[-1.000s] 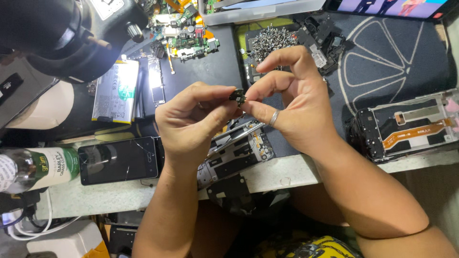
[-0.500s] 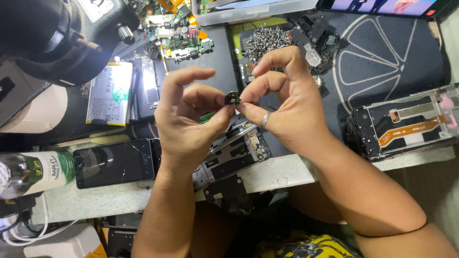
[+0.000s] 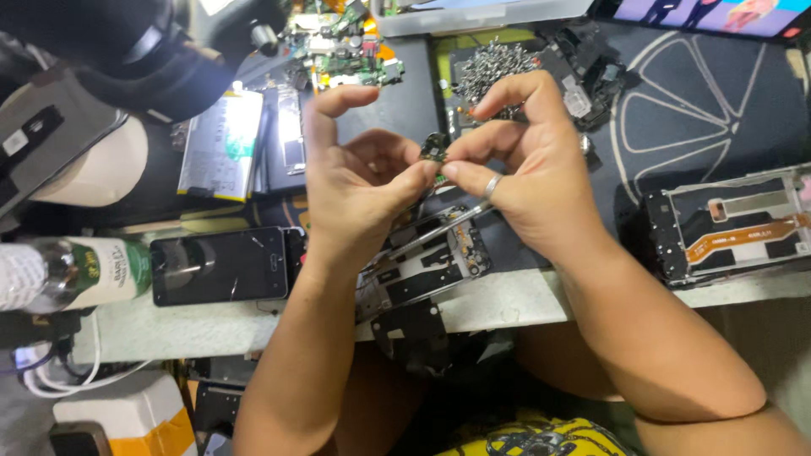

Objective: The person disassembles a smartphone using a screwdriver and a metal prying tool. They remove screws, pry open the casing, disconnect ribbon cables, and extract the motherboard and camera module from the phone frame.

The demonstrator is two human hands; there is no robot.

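Bench (image 3: 507, 304): I see a pale worktop edge running left to right in front of me, with a dark mat (image 3: 718, 110) covering the far right.
Microscope head (image 3: 144, 51): big black body at far left, above the parts.
Open phone frame (image 3: 735, 228): lies at the right on the mat, orange flex strip showing inside.
Dark phone (image 3: 221, 265): flat at near left, screen up, just beside a bottle (image 3: 76, 272) on its side.
Stripped chassis (image 3: 431, 262): directly under my hands, at the bench edge.
Battery pack (image 3: 221, 145): far left, pale and flat.
Screw pile (image 3: 494, 67): far centre, next to circuit boards (image 3: 346, 46).
Left hand (image 3: 359, 181): thumb and middle fingers pressed on the small part, index finger lifted clear.
Right hand (image 3: 528, 165): thumb and forefinger pinch the same part from the right; a ring shows, and tweezers (image 3: 435, 232) are tucked under the palm, tips pointing near left.
Small dark component (image 3: 435, 150): held between both hands' fingertips, above the chassis, well off the bench.
Doing it well: I judge light, even pressure matters; I would keep it over the chassis so a slip lands close, and steady both wrists.
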